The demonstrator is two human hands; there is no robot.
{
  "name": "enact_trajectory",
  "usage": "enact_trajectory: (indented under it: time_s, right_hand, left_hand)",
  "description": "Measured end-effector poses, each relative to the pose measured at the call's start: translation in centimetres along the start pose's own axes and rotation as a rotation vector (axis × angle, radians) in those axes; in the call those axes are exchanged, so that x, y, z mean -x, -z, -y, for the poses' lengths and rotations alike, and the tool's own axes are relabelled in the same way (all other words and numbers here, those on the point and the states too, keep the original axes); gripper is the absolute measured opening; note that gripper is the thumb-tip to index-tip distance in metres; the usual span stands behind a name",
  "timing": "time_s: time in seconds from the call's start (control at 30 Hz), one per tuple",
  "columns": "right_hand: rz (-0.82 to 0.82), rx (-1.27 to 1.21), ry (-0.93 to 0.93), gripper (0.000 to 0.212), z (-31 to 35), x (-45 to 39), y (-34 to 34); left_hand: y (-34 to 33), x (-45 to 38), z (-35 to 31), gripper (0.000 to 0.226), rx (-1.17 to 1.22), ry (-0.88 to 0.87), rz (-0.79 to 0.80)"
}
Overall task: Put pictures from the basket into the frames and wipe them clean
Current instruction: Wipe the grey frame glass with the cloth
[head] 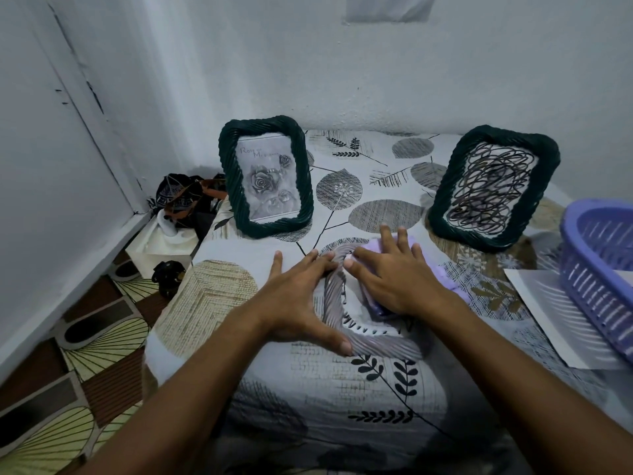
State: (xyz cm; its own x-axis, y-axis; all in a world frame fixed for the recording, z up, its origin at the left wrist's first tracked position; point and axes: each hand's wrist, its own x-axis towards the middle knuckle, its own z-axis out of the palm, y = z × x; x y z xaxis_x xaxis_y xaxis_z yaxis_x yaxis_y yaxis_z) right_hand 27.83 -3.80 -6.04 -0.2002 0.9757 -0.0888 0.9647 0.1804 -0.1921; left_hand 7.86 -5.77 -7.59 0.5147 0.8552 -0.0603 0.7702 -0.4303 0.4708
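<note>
Two green frames (266,176) stand filled behind the grey frame (346,303) I steady flat-handed (294,299), right palm (394,275) pressing a lilac cloth (445,279).

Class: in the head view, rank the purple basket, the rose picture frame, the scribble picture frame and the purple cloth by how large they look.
1. Purple basket, though cut off by the edge and nearer the camera.
2. Rose picture frame and scribble picture frame: alike, so unranked.
3. Purple cloth, mostly hidden under the right hand.

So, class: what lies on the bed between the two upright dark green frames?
In the head view, no object stands between the rose frame and the scribble frame, only bare leaf-print bedsheet. The hands and the pale frame lie nearer the camera.
</note>
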Motion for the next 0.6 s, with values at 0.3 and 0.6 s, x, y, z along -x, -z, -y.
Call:
enact_trajectory:
  time_s: [0.3, 0.6]
  right_hand:
    - [0.016, 0.011, -0.007, 0.066, 0.14, -0.26, -0.40]
    - [0.021, 0.013, -0.007, 0.065, 0.08, -0.34, -0.33]
  left_hand:
    - [0.00, 0.15, -0.14, 0.137, 0.018, 0.002, -0.002]
    - [-0.01, 0.18, -0.16, 0.137, 0.014, 0.011, 0.000]
